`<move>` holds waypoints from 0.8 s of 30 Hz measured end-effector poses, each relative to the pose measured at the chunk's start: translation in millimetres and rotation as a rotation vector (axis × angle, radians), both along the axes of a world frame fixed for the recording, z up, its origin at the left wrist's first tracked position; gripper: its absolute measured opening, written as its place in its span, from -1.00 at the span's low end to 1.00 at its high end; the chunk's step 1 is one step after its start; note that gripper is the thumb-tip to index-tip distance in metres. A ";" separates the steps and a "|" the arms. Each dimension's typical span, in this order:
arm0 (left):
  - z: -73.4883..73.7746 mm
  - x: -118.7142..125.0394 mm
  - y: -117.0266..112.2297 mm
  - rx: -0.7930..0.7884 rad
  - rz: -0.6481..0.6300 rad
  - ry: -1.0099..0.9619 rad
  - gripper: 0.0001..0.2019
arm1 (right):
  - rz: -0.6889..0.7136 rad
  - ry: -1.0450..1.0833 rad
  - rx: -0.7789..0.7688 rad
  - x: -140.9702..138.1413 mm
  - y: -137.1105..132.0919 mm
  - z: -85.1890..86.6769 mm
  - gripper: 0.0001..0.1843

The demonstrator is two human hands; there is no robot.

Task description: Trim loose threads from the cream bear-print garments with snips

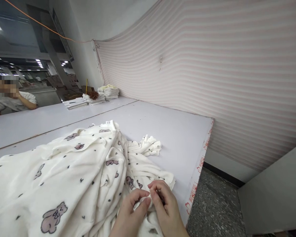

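A white, soft-looking garment (71,171) printed with brown bears and small dark marks lies heaped over the near left and middle of the table. One gathered, ruffled end (151,145) spreads out on its far right side. At the garment's near right part, my left hand (135,209) pinches a bit of the cloth between thumb and fingers. Close beside it, my right hand (164,204) pinches the same piece, its fingertips nearly meeting the left ones. A small white label (109,122) shows at the garment's top edge. What lies beneath my palms is hidden.
The pale table (177,128) ends at a taped right edge with red print. Folded cloth stacks (109,92) and papers (75,103) stand at the back. Striped pink-and-white fabric (199,65) hangs along the right. Across the table, at left, is a person (13,102).
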State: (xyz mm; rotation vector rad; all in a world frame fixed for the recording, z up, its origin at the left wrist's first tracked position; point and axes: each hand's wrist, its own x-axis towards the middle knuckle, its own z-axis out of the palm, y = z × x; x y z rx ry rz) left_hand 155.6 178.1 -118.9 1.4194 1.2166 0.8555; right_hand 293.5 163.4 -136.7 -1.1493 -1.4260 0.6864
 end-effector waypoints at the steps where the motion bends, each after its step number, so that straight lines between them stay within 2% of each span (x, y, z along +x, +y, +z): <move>1: 0.1 1.0 -0.8 -0.002 0.048 -0.002 -0.74 | -0.021 0.020 -0.016 0.2 -1.1 1.0 -0.86; 3: 0.9 2.3 -3.0 -0.001 0.148 -0.015 -0.72 | -0.063 0.005 -0.039 3.9 -5.7 1.9 -0.92; 5: 1.5 2.7 -5.4 0.008 0.209 -0.033 -0.70 | -0.087 -0.081 -0.054 9.8 -12.6 1.3 -0.86; 9: -2.9 3.1 -7.9 0.057 0.226 -0.065 -0.73 | -0.138 -0.255 -0.073 15.3 -22.2 -0.9 -0.82; 12: -9.7 3.9 -7.5 0.112 0.217 -0.053 -0.76 | -0.157 -0.279 -0.064 11.2 -20.3 0.2 -0.85; 16: -12.4 7.7 -8.0 0.157 0.178 -0.052 -0.77 | -0.119 -0.240 -0.070 7.6 -13.9 2.5 -0.83; 21: 0.2 1.7 -7.3 0.177 0.131 0.031 -0.81 | -0.038 -0.073 -0.167 21.9 -7.3 -2.3 -0.76; 22: 4.2 -5.2 -5.4 0.139 0.151 0.053 -0.80 | -0.042 -0.025 -0.190 26.9 -5.5 -4.5 -0.79; 24: 12.7 -24.6 0.4 0.002 0.273 0.056 -0.76 | -0.050 0.046 -0.250 36.5 0.4 -10.1 -0.77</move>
